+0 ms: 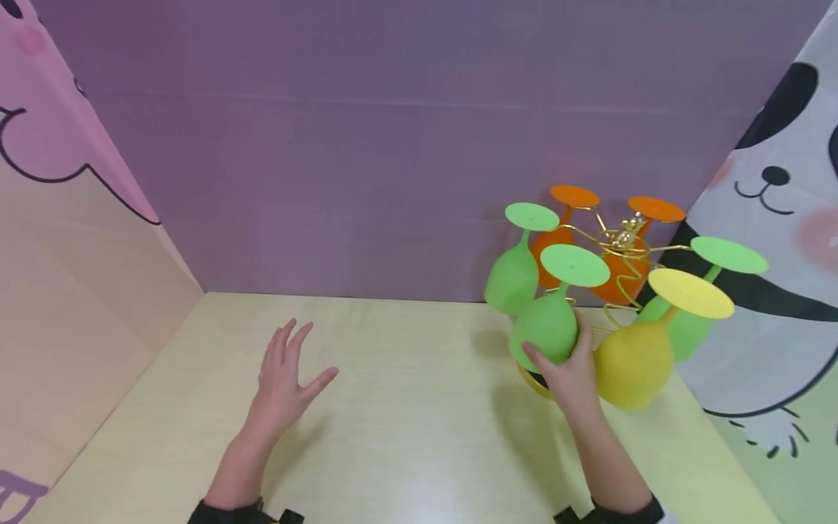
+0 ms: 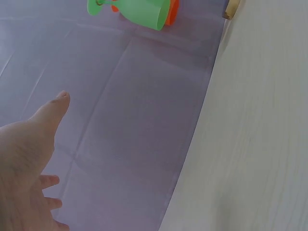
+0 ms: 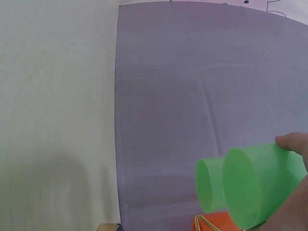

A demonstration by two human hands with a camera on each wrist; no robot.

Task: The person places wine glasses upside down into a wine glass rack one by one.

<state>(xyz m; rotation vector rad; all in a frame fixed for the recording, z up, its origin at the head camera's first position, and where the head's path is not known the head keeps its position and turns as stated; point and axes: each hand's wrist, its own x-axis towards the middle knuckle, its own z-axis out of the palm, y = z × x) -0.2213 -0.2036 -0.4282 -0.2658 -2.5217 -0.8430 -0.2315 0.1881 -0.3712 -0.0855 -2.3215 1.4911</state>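
Several plastic goblets hang upside down by their feet from a gold wire rack (image 1: 618, 244) at the right. My right hand (image 1: 576, 375) holds the bowl of the near green goblet (image 1: 543, 331), thumb on one side and fingers round the other. In the right wrist view that goblet (image 3: 274, 180) shows its open rim, with another green goblet (image 3: 211, 185) behind. A yellow goblet (image 1: 635, 364) hangs just right of this hand. Over the table's left half, my left hand (image 1: 283, 386) is empty, its fingers and thumb spread apart.
Two orange goblets (image 1: 553, 244) hang at the rack's back, and a third green goblet (image 1: 684, 327) hangs on its right. The rack's round base (image 1: 535, 384) rests on the pale table (image 1: 393, 407). A purple wall (image 1: 327, 196) stands behind, with printed panels at both sides.
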